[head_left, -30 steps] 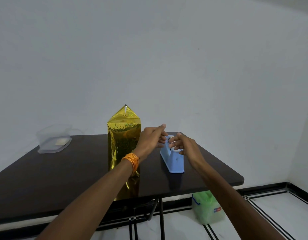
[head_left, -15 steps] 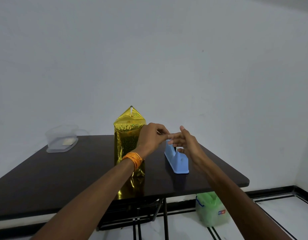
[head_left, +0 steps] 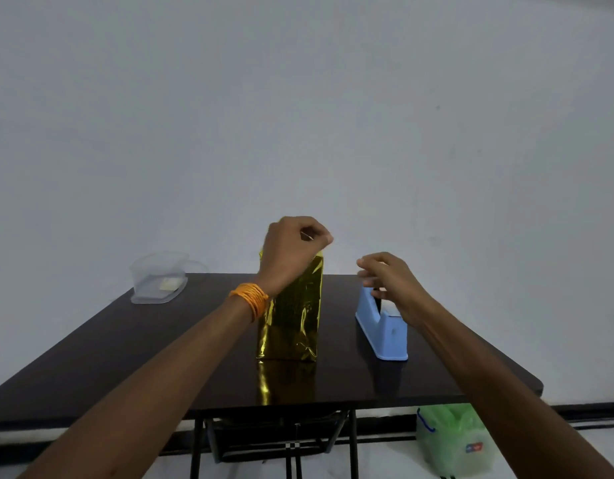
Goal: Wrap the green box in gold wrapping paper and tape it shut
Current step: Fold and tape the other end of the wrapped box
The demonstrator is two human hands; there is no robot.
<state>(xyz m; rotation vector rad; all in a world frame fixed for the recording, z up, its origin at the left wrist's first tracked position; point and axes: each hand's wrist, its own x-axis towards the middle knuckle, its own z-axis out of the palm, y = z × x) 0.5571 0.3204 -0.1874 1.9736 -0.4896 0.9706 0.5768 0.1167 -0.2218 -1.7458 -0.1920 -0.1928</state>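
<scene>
**Gold-wrapped box (head_left: 291,323) stands upright on dark table (head_left: 126,357)**

Our left hand (head_left: 295,250) curls in front of the box's top; we cannot tell whether its fingers pinch anything. Our right hand (head_left: 388,281) hovers above the blue dispenser (head_left: 385,337) beside the box, fingers loosely bent, holding nothing. A clear tub (head_left: 158,276) sits at the far left corner.

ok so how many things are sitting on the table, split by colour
gold: 1, tall foil-wrapped box
blue: 1, plastic tape dispenser
clear: 1, plastic container
total: 3
</scene>
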